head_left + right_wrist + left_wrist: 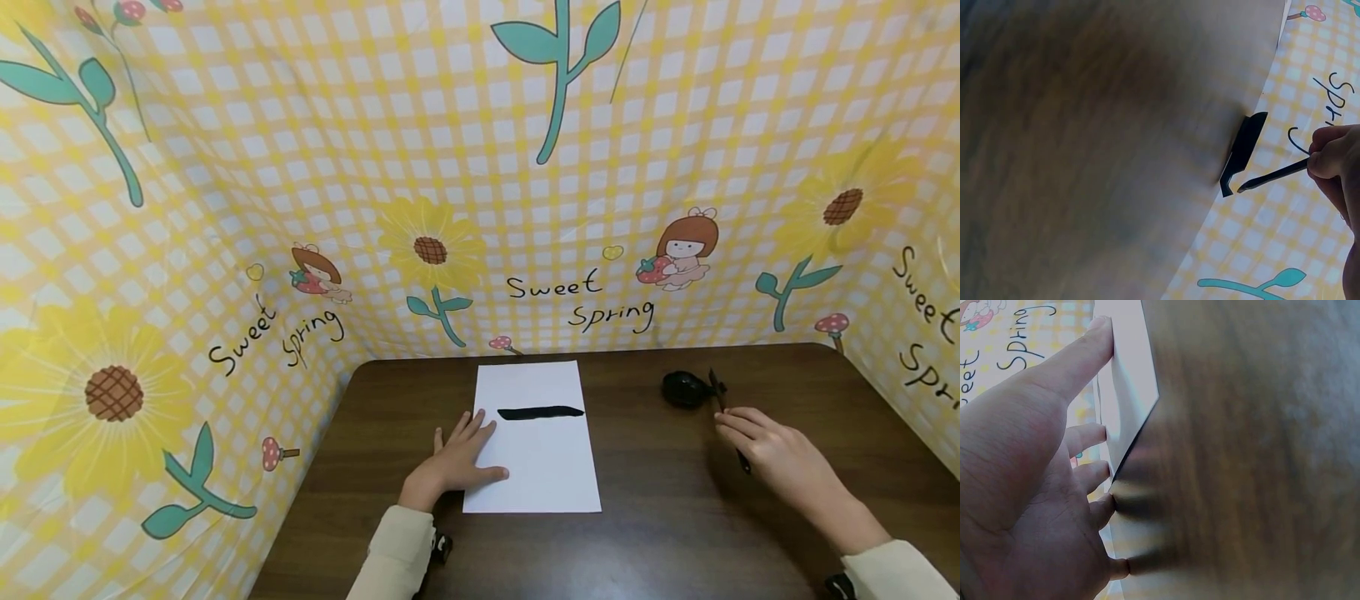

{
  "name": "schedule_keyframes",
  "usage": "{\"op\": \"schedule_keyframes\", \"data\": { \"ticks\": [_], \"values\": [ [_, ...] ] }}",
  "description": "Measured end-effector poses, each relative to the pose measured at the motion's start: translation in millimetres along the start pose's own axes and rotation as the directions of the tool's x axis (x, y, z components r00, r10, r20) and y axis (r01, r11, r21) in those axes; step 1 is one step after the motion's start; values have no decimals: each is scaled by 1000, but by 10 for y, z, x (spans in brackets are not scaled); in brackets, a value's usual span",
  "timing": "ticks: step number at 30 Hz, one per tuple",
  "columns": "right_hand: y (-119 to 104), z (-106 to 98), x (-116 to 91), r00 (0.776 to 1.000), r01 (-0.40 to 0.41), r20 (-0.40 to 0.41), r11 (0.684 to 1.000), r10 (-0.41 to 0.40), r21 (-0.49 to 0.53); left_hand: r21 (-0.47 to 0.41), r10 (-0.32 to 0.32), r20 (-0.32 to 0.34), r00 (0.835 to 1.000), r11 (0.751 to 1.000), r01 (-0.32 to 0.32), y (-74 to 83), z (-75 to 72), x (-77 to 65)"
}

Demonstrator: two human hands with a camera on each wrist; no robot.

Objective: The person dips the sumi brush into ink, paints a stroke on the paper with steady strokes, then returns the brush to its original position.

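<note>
A white sheet of paper (pixel 532 475) lies on the table and bears one thick black horizontal stroke (pixel 540 412). My left hand (pixel 457 458) rests with spread, straight fingers on the paper's left edge; in the left wrist view the thumb and fingertips touch the sheet (pixel 1129 381). At the right, my right hand (pixel 772 450) pinches a dark brush (pixel 721 398) by its handle. The brush's pointed black tip is beside a small black dish (pixel 684 389). In the right wrist view the brush (pixel 1272 175) slants toward the dish (pixel 1245 145); whether they touch I cannot tell.
The brown wooden table (pixel 645 533) has rounded back corners. A yellow checked cloth (pixel 480 167) with flowers and lettering hangs behind it and along both sides. Dark bands with small devices (pixel 442 547) sit at the wrists, by the pale sleeves (pixel 397 550).
</note>
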State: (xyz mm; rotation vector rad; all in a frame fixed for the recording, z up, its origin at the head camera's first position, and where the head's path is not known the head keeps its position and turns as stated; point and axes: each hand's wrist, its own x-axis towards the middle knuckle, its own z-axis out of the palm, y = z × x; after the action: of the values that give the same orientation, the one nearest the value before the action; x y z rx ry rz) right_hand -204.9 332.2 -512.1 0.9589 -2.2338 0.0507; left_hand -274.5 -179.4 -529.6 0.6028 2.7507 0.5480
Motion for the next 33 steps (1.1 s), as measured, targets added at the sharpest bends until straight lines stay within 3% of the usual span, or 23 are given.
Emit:
{"op": "schedule_keyframes", "data": {
  "ticks": [9,16,21,25,33],
  "values": [
    [-60,38,-22,999,-30,35,999,30,18,-8,0,4,1000,1000,0,-9,18,-4],
    [-51,72,-43,999,-22,24,999,21,27,-47,37,-34,999,998,-38,-163,134,89],
    [-42,103,-35,1000,-18,-1,1000,18,16,-58,49,-31,998,997,-51,-77,50,17],
    [-33,116,-32,1000,-14,2,1000,14,23,-26,17,-8,1000,1000,-17,-5,-15,-2],
    [-8,147,-37,999,21,33,999,-23,48,-74,23,-27,999,997,-25,-131,98,68]
  ]
}}
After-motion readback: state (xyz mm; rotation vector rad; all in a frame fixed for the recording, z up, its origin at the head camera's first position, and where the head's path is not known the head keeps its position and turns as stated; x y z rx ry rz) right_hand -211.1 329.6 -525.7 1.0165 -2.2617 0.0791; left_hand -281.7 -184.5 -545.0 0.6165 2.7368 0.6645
